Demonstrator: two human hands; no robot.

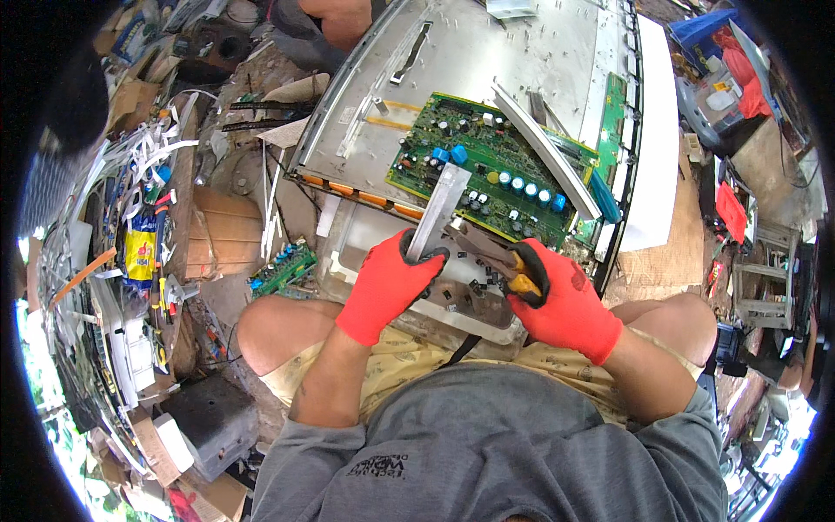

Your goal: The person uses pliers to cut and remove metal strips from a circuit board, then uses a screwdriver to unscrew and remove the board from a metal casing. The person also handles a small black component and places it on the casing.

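My left hand (390,285), in a red glove with black fingers, is closed around a flat silver metal bar (440,209) that points up and away. My right hand (567,304), gloved alike, grips pliers (481,245) with yellow handles. Their jaws are close to the bar's right side; whether they touch it I cannot tell. Below both hands sits a shallow plastic tray (496,334) with several small black parts in it. Just beyond my hands, a green circuit board (474,139) with blue and white capacitors rests on a large metal panel (496,61).
A long silver strip (548,152) lies across the board beside a teal-handled tool (604,198). On the left are a smaller green board (285,268), a brown box (223,233) and piled scrap strips. At right, a white sheet (654,139) adjoins the panel. Someone's bare limb (341,19) shows at the top.
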